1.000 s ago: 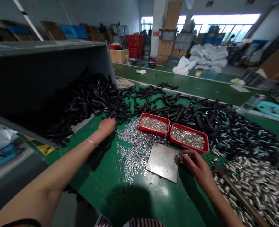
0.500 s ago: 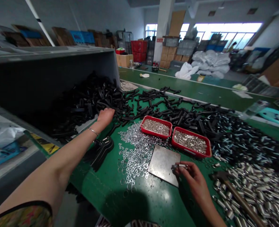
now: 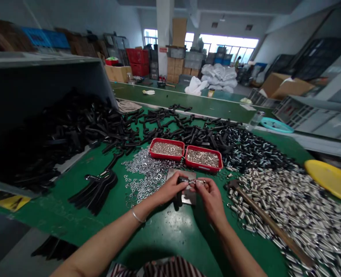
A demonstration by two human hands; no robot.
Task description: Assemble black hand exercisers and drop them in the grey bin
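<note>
Over the flat metal plate [image 3: 190,197] my two hands meet. My left hand [image 3: 172,187] is closed on a black plastic handle [image 3: 182,179], partly hidden by the fingers. My right hand [image 3: 210,196] pinches a small metal spring assembly [image 3: 199,182], whose end touches or nearly touches the black handle. Loose washers and rings [image 3: 147,173] lie left of the plate. Behind it stand a red tray of tiny metal parts [image 3: 167,157] and a red tray of small pins [image 3: 204,167].
A grey bin [image 3: 102,82] on its side spills black handles at left. Stacked black handles [image 3: 97,190] lie in front of it. At right are a heap of metal springs [image 3: 291,204], a hammer [image 3: 270,221], black parts with bolts [image 3: 251,150] and a yellow lid [image 3: 330,180].
My left hand has come from the black heap by the bin to the plate, now holding a black handle. My right hand still holds the spring assembly. The camera has turned right.
</note>
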